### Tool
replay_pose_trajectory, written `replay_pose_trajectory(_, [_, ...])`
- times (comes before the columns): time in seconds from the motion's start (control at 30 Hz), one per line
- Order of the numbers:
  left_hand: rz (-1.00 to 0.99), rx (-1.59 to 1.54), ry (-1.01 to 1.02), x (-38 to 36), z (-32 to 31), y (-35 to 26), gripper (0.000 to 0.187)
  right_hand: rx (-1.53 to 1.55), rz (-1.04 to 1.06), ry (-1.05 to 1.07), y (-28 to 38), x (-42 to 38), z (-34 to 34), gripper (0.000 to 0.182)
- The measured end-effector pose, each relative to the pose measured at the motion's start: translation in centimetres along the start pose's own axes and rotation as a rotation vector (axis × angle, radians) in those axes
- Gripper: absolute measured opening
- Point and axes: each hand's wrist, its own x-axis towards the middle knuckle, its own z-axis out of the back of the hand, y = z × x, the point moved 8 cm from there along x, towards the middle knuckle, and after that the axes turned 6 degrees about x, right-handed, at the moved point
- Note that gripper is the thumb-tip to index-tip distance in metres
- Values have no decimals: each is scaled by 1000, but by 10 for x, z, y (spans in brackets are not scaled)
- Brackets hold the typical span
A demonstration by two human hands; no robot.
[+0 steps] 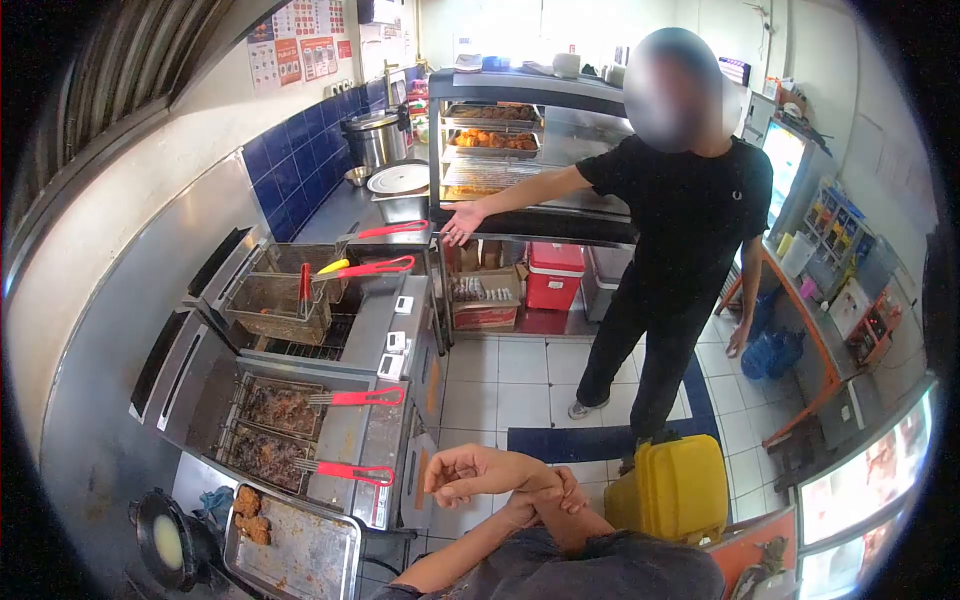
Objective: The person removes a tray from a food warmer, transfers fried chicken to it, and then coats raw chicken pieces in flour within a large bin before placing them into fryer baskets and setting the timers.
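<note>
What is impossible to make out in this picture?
In the head view:
- left hand: palm hidden behind right forearm
- stockpot: contents hidden by its lid
- yellow bin: inside hidden by its lid
- wall posters: text too small
- metal tray: near end cut off by bottom edge

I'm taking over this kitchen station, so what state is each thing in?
Front fryer baskets, lowered, food inside.
Rear fryer baskets, raised.
Steel pot, lidded.
Red cooler, closed.
Yellow bin, closed.
Cardboard box, open.
Metal tray, holding fried pieces.
Left hand, gripping right forearm.
Right hand, loosely curled.
</note>
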Motion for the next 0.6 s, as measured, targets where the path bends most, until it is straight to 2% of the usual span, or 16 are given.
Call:
replay_pose_trajectory(0.17, [-18, -2, 62, 6, -6, -10, 31, 47, -32, -13, 0, 0, -2, 24])
replay_pose_trajectory(0.33, [6, -32, 6, 0, -7, -3, 31, -24, -15, -24, -5, -2, 2, 25])
replay_pose_trajectory(0.5, [18, -18, 34, 3, -2, 2, 31, -71, -4, -66, -5, -4, 12, 25])
replay_pose_trajectory(0.6, [28, -27, 24, 3, 1, 5, 31, -4, 6, -72, -5, -4, 13, 22])
